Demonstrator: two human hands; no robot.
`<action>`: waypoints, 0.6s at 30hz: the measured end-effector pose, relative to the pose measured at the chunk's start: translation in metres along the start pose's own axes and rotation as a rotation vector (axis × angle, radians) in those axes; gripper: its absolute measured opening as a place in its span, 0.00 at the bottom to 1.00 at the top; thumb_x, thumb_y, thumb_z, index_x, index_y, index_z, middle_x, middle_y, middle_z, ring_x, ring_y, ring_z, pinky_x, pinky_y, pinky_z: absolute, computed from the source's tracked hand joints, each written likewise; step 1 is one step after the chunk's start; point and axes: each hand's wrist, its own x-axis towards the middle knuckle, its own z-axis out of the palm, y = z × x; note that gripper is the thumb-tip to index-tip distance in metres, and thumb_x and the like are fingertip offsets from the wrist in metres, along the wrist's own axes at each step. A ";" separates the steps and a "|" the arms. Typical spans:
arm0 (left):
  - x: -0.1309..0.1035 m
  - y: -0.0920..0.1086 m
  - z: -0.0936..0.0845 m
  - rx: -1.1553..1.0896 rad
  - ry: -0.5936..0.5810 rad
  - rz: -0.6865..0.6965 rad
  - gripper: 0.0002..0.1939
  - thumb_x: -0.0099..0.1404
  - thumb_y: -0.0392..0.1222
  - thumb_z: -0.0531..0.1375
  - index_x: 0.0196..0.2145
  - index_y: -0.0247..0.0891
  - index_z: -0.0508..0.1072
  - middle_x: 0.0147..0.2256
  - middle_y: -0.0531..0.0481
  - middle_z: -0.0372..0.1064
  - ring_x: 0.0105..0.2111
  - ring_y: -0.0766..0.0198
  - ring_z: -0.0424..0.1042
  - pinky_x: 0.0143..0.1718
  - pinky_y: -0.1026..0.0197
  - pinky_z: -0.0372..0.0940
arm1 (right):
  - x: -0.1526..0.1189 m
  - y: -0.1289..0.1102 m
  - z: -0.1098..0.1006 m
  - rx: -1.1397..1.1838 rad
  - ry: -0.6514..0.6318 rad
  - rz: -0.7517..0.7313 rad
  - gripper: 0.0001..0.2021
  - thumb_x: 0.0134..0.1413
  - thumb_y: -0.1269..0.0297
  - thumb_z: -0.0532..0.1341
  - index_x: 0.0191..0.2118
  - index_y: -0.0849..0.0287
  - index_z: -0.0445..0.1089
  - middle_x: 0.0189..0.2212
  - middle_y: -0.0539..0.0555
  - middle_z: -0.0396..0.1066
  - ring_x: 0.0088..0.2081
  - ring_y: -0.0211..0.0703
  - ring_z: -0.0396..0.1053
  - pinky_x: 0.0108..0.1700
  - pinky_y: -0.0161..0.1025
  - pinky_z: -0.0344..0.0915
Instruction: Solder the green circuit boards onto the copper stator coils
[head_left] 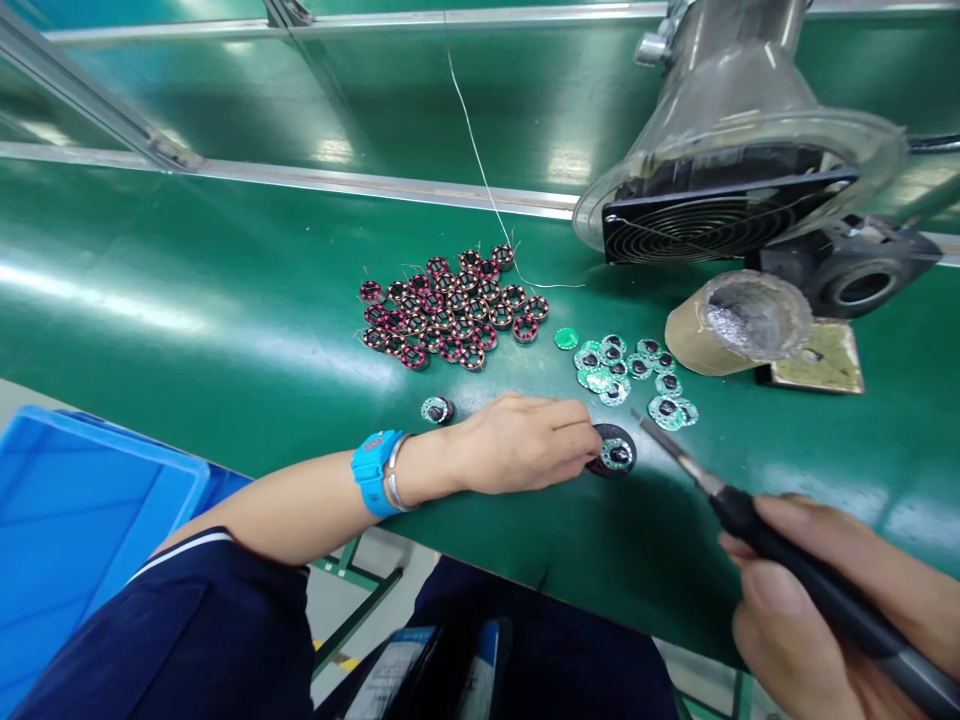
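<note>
My left hand [521,443], with a blue wrist strap [377,472] behind it, reaches across the green bench. Its fingers are pressed together at the left side of a round black holder [627,466]; whether they pinch the rim or something on it is hidden. A small round circuit board [616,454] lies in that holder. In my right hand [817,590] is a soldering iron [780,560], its tip just up and right of the holder, apart from the board. Left of the holder, behind my left wrist, sits a coil with a board on top [437,409].
Many copper-wound ring coils [450,310] are clustered at the back. Loose round green boards [600,380] lie right of them. A thin solder wire [480,150] hangs from above. A fume extractor fan [720,215], a cardboard tube [697,325] and a sponge tray [821,360] stand back right; a blue bin [90,540] is left.
</note>
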 end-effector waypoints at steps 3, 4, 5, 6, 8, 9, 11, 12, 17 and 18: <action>0.000 0.000 -0.001 0.001 -0.002 -0.004 0.10 0.73 0.40 0.52 0.41 0.37 0.72 0.35 0.51 0.73 0.32 0.68 0.74 0.28 0.66 0.65 | 0.017 0.004 0.016 -0.040 0.084 0.065 0.25 0.57 0.77 0.61 0.58 0.47 0.68 0.33 0.49 0.75 0.28 0.41 0.74 0.30 0.38 0.72; 0.000 0.000 -0.002 0.004 -0.012 -0.002 0.10 0.73 0.40 0.52 0.41 0.37 0.72 0.35 0.51 0.73 0.32 0.68 0.73 0.28 0.66 0.65 | 0.023 0.006 0.023 -0.054 0.061 0.010 0.24 0.56 0.76 0.62 0.56 0.47 0.69 0.32 0.48 0.76 0.29 0.40 0.74 0.32 0.37 0.72; 0.000 0.000 -0.002 0.007 -0.019 -0.002 0.10 0.73 0.40 0.51 0.40 0.37 0.72 0.35 0.51 0.73 0.32 0.68 0.73 0.28 0.66 0.65 | 0.030 0.009 0.029 -0.067 -0.005 -0.046 0.21 0.56 0.75 0.63 0.54 0.48 0.69 0.33 0.48 0.76 0.30 0.39 0.74 0.33 0.36 0.72; 0.000 0.001 -0.003 0.010 -0.024 -0.004 0.11 0.73 0.41 0.51 0.40 0.38 0.72 0.35 0.51 0.72 0.32 0.68 0.73 0.29 0.66 0.65 | 0.036 0.013 0.035 -0.061 -0.038 -0.097 0.19 0.56 0.74 0.64 0.51 0.49 0.70 0.34 0.48 0.76 0.29 0.38 0.73 0.33 0.35 0.71; -0.001 0.001 -0.003 0.006 -0.023 -0.012 0.10 0.73 0.41 0.52 0.40 0.38 0.73 0.35 0.51 0.72 0.33 0.68 0.73 0.29 0.66 0.65 | 0.043 0.019 0.043 -0.038 -0.094 -0.162 0.16 0.56 0.73 0.64 0.49 0.52 0.70 0.35 0.49 0.76 0.30 0.37 0.72 0.35 0.36 0.71; -0.001 0.002 -0.003 0.002 -0.018 -0.015 0.10 0.73 0.41 0.52 0.40 0.39 0.73 0.35 0.52 0.73 0.33 0.68 0.73 0.30 0.66 0.64 | 0.045 0.022 0.045 -0.027 -0.099 -0.172 0.15 0.56 0.73 0.64 0.49 0.52 0.70 0.35 0.49 0.76 0.31 0.37 0.71 0.36 0.36 0.71; -0.002 0.003 -0.003 -0.010 -0.010 -0.004 0.09 0.72 0.43 0.53 0.41 0.40 0.73 0.36 0.52 0.73 0.33 0.69 0.72 0.29 0.66 0.64 | 0.046 0.025 0.048 -0.016 -0.108 -0.169 0.17 0.56 0.73 0.64 0.50 0.53 0.69 0.37 0.50 0.75 0.33 0.37 0.71 0.37 0.37 0.70; -0.002 0.003 -0.002 -0.012 -0.007 0.007 0.09 0.72 0.43 0.53 0.40 0.40 0.73 0.36 0.52 0.73 0.32 0.69 0.72 0.29 0.65 0.63 | 0.045 0.026 0.048 -0.012 -0.104 -0.160 0.18 0.55 0.74 0.64 0.51 0.53 0.69 0.37 0.50 0.75 0.34 0.37 0.71 0.38 0.37 0.70; -0.001 0.001 -0.001 -0.075 -0.014 -0.030 0.09 0.72 0.39 0.53 0.40 0.41 0.74 0.36 0.53 0.73 0.33 0.69 0.72 0.28 0.67 0.62 | 0.041 0.025 0.050 0.026 -0.069 -0.155 0.21 0.54 0.76 0.65 0.53 0.54 0.68 0.37 0.51 0.75 0.35 0.38 0.71 0.38 0.37 0.70; -0.001 0.000 -0.002 -0.122 -0.014 -0.058 0.08 0.72 0.38 0.54 0.40 0.40 0.74 0.37 0.52 0.73 0.35 0.69 0.72 0.29 0.67 0.63 | 0.040 0.025 0.050 0.030 -0.068 -0.156 0.22 0.54 0.76 0.65 0.53 0.53 0.67 0.37 0.51 0.75 0.35 0.38 0.71 0.38 0.38 0.70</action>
